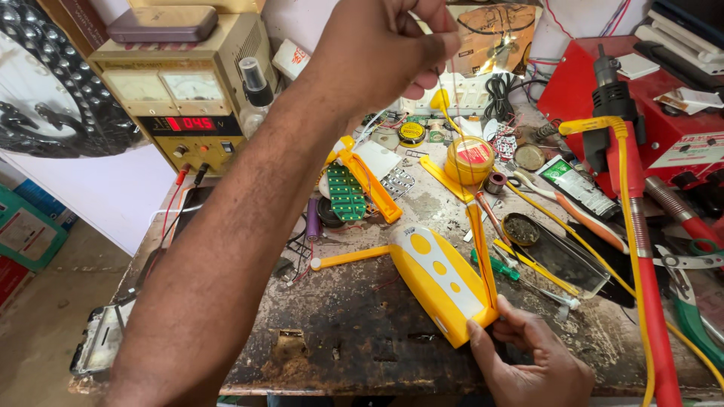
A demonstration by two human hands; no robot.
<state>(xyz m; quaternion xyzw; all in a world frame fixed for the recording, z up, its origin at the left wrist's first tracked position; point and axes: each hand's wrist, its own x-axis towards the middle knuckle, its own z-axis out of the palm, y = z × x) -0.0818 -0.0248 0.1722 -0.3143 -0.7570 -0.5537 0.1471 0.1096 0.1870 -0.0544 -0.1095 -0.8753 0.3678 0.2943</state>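
Observation:
My left hand (385, 45) is raised over the back of the bench, with its fingers pinched on a thin wire (446, 120). The wire runs down to a yellow strap (481, 256) that rises from the near end of a yellow and white lamp casing (441, 275). The casing lies on the worn bench top (354, 332). At that near end, my right hand (532, 362) grips the casing and the foot of the strap. A green circuit board (345, 192) in a yellow frame lies behind the casing.
A beige power supply (181, 90) with a red display stands back left, a spray bottle (255, 87) beside it. A yellow round tin (469, 158), a green screwdriver (496, 265), a red tool with a yellow cable (641, 249) and green-handled pliers (697, 316) crowd the right.

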